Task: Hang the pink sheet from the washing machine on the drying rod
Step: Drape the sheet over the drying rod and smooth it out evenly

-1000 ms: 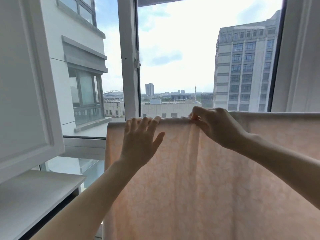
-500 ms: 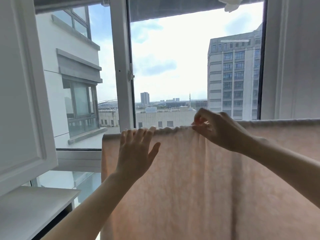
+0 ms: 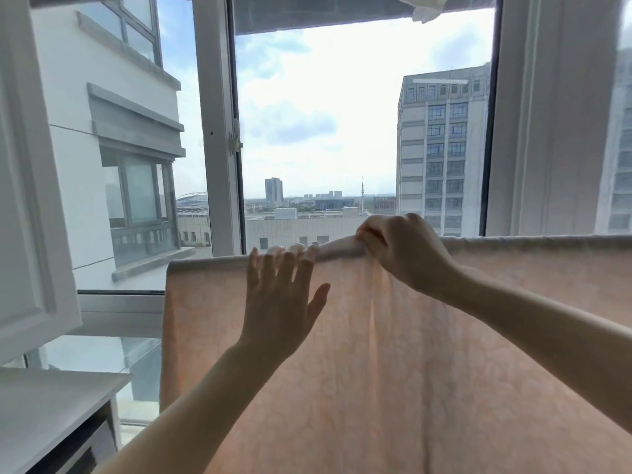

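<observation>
Pinching a bunched fold at the top edge, the right hand [image 3: 405,253] grips the thin, pale pink patterned sheet [image 3: 393,371], which already hangs draped over the hidden drying rod, while the left hand [image 3: 282,299] lies open and flat against it, leaving only smoothing, I judge.

Pink sheet [image 3: 393,354] seen draped over a horizontal line, hanging down in front of the window [image 3: 342,131]; rod itself hidden under the fabric. Top fold pinched by right hand [image 3: 403,251], fabric bunched there. Left hand [image 3: 280,295] held flat, fingers spread, fingertips [image 3: 295,249] at the top edge. Tall building [image 3: 441,148] visible outside.
</observation>
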The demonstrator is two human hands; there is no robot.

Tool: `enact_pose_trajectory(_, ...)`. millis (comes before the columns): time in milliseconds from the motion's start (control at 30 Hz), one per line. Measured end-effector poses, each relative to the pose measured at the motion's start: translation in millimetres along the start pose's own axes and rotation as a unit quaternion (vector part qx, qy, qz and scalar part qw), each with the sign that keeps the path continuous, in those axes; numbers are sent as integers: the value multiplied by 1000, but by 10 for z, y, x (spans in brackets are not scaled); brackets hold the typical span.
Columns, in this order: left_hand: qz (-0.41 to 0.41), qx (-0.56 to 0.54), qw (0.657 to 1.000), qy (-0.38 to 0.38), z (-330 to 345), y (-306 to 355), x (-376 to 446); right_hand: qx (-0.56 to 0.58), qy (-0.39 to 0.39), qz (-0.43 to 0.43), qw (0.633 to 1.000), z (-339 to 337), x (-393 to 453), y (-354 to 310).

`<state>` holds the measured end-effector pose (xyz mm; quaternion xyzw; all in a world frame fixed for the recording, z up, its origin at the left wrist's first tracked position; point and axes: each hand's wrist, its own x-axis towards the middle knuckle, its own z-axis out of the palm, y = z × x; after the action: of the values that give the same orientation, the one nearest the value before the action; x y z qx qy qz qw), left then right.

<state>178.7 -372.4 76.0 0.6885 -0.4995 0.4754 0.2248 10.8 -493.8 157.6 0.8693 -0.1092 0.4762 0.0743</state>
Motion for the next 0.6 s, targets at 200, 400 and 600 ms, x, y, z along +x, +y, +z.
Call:
enact_pose_trajectory(200,-7,-8,1000,9,17,208,83,-18,-23,14,999,-76,-183,185)
enact_pose_trajectory(400,12,-58,998,34,43,568,262,27,-60,5,998,-112,-197,193)
enact_pose_trajectory(600,-32,-57,995,75,158,587,268,82,-173,89,977,-383,-36,473)
